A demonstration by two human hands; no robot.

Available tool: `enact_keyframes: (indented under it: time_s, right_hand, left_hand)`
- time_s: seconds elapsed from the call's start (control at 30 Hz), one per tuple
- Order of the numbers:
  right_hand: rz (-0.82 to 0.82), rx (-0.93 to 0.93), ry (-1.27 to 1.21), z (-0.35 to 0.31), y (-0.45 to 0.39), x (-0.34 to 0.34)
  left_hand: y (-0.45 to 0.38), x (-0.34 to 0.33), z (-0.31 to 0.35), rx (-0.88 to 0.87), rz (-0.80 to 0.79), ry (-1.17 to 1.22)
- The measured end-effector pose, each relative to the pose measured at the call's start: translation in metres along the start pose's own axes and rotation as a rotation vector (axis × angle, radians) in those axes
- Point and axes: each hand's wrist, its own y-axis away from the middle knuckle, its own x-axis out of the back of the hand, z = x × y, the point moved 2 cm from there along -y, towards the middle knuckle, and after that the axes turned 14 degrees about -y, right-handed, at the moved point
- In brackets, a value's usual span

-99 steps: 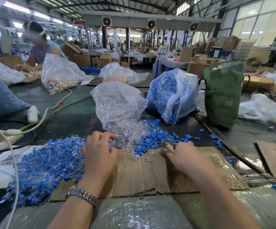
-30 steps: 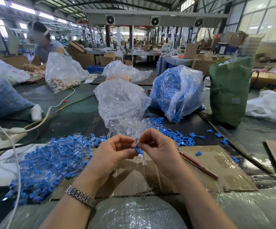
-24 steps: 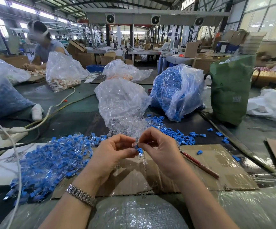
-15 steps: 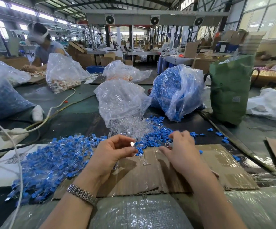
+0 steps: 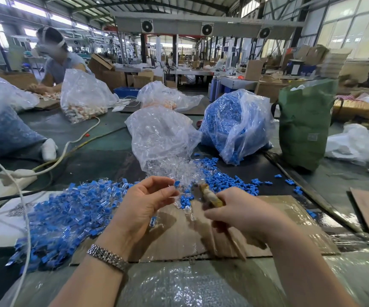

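A factory hall's long surface (image 5: 103, 138) carries bags and a cardboard sheet (image 5: 278, 209). Above the sheet, the left hand (image 5: 143, 207) pinches a small blue-capped piece (image 5: 176, 184) between thumb and forefinger. The right hand (image 5: 241, 213) has its fingers wrapped round a stick tool (image 5: 210, 197), whose long axis runs from 5 to 11 o'clock. The piece lies just beside the tool's tip, at 10 o'clock, so the right hand is probably the one to close the gap.

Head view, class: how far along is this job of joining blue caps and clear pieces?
Done: a large heap of blue-and-clear pieces lies left of the cardboard. In hand: the left hand pinches one small piece; the right hand grips a stick tool. Left, likely plenty: loose blue caps, spilled clear pieces and a bulging bag of blue caps.
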Motion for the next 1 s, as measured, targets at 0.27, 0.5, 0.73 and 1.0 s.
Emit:
enact_keyframes:
  time_s: [0.27,0.5,0.73,1.0]
  right_hand:
    - [-0.239,0.002,-0.233,-0.015,0.003,-0.023]
    - [-0.218,0.020,-0.213,-0.009,0.002,-0.031]
    - [-0.092,0.065,-0.079,0.001,-0.010,-0.044]
    - [0.000,-0.005,-0.138,0.002,-0.002,-0.007]
  left_hand:
    - [0.000,-0.002,0.003,-0.016,0.043,-0.082]
    - [0.002,-0.005,0.002,-0.055,0.058,-0.234]
    - [0.001,-0.003,-0.001,-0.035,0.094,-0.341]
    - [0.004,0.003,0.003,-0.164,0.355,-0.705]
